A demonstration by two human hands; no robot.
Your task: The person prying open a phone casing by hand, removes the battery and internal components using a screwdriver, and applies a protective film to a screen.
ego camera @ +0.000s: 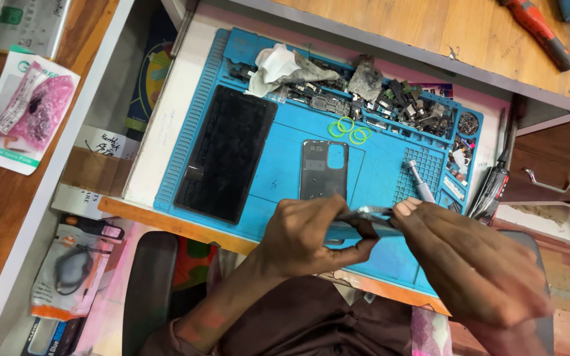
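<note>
Fingers of the left hand and right hand are clamped on a thin, flat phone frame, held edge-on above a ribbed blue rubber mat. Beyond it lie a glossy grey back cover and a dark glass screen.

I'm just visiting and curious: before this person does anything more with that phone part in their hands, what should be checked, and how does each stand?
1. Both hands on the phone frame: left hand, right hand. Ok.
2. Frame held over the blue mat. Ok.
3. Back cover flat, apart from the hands. Ok.
4. Screwdriver within reach. Ok.
5. Dark screen panel lies clear. Ok.
6. Screws all out: cannot tell.
</note>
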